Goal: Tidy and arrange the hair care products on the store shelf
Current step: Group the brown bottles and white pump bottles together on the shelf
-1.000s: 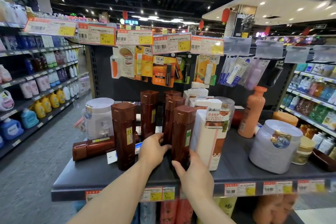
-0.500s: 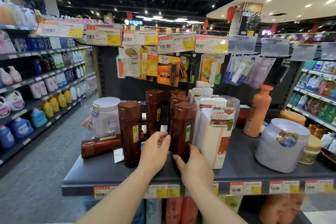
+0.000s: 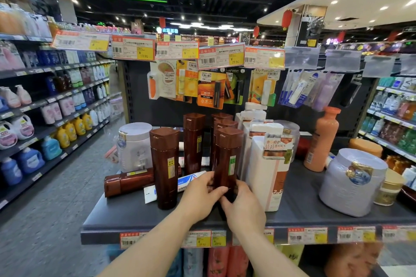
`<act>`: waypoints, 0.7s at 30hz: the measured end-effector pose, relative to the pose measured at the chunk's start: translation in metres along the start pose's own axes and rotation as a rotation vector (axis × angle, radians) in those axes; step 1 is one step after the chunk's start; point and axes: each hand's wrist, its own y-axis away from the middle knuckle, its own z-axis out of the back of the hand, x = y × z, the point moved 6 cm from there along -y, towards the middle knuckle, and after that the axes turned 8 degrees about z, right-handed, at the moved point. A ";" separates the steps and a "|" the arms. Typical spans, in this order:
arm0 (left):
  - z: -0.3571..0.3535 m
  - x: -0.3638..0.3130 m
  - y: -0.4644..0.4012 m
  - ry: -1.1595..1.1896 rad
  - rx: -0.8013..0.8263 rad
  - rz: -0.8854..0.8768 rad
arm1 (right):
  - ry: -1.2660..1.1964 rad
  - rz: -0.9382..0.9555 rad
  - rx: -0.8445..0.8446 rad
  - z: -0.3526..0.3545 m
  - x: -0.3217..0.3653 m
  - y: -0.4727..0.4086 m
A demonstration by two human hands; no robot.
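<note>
1. Since the earlier frame, the left hand has been shifted from the gap between the bottles onto the front brown bottle; the bottle itself has stayed upright on the shelf.
2. That front brown bottle is gripped low on its body by both hands, the left hand's fingers curled round its left side and the right hand wrapped round its right side.
3. Six brown bottles are counted: five upright and one lying on its side, to the left of the held bottle.
4. One upright brown bottle is seen just left of the held bottle, three more behind it.
5. A white bottle with a tag is stood just to the right of the held bottle.
6. Two large pale tubs are counted: one well to the right of the held bottle, one behind and to its left.
7. One orange bottle is stood behind and to the right.
</note>
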 end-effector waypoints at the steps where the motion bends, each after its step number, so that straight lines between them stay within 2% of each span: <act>1: 0.000 0.000 0.000 -0.007 0.002 -0.001 | -0.001 0.000 -0.001 0.000 0.000 0.000; 10: 0.004 -0.005 0.010 -0.027 0.019 0.013 | -0.036 0.028 -0.015 0.000 -0.003 -0.001; 13: 0.022 -0.010 0.028 -0.137 -0.112 -0.039 | -0.127 0.052 -0.116 0.007 -0.003 0.006; 16: 0.051 -0.011 0.047 -0.097 -0.222 -0.117 | -0.216 0.139 -0.248 0.009 0.007 0.022; 21: 0.106 0.001 0.059 -0.128 -0.357 -0.097 | -0.338 0.221 -0.037 -0.025 0.049 0.027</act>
